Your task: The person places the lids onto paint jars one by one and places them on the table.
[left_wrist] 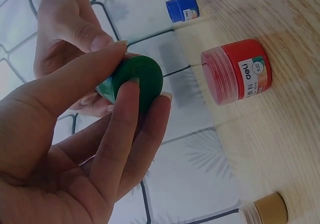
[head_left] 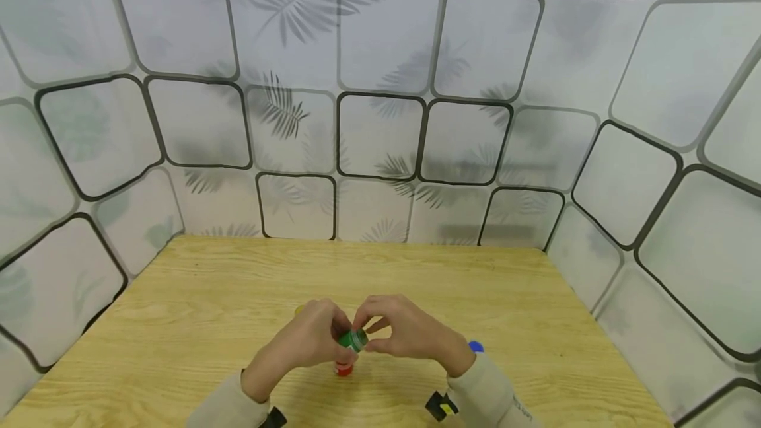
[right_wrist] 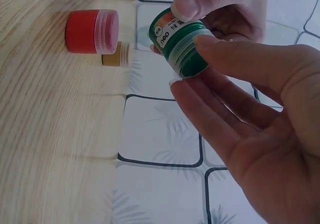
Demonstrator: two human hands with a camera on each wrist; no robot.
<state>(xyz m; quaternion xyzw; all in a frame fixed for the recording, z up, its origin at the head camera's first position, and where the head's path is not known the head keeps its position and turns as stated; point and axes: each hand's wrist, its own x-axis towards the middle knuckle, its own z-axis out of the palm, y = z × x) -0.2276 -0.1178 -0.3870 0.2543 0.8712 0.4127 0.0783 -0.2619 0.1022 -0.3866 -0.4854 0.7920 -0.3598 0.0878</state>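
Above the table, my left hand (head_left: 312,332) grips a small green paint jar (head_left: 347,341) by its body, the jar tilted on its side. In the left wrist view the fingers press the base of the green jar (left_wrist: 147,78). My right hand (head_left: 410,329) has its thumb and fingertips at the clear ribbed lid (right_wrist: 189,53), pinching around it. The lid appears to be on the jar. Just below the hands, a red paint jar (head_left: 343,370) with a clear lid stands on the table, its label showing in the left wrist view.
The wooden table (head_left: 238,276) also carries a yellow-brown jar (left_wrist: 272,209), mostly hidden behind the left hand in the head view. A blue jar (head_left: 475,346) stands beside the right forearm. Patterned curtain-like walls (head_left: 380,137) enclose the table's back and sides.
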